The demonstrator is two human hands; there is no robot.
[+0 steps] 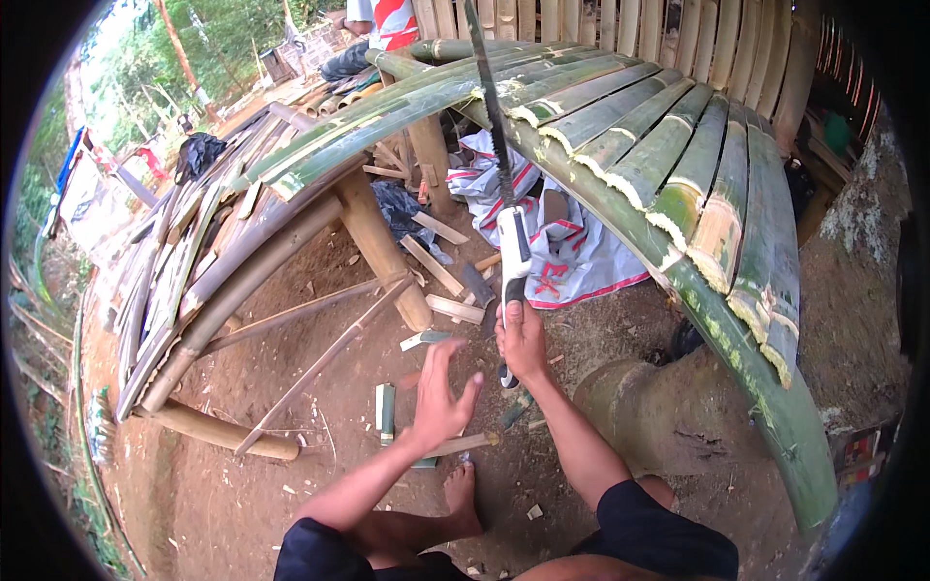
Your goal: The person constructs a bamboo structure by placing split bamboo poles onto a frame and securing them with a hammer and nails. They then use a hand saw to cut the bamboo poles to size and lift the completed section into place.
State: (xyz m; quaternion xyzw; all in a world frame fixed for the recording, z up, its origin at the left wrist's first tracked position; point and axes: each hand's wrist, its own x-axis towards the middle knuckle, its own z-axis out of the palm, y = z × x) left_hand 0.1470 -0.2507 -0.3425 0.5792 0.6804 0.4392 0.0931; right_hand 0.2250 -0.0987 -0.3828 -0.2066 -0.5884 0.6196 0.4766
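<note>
1. Ground (228, 513): brown dirt, strewn with offcuts (433, 266)
2. Right: split green slats (690, 136) side by side, meeting a thick pole (722, 329)
3. Left: rack (260, 244) heaped with strips (199, 228)
4. Far: slatted wall (668, 29); trees (179, 58) at far left; pale, red-striped sack (601, 271) between slats and rack
5. Saw (514, 237): handle gripped by right hand (524, 339), blade pointing far; whether it touches bamboo cannot be told
6. Left hand (446, 402): empty, fingers parted, left of saw and right hand, apart from both
</note>
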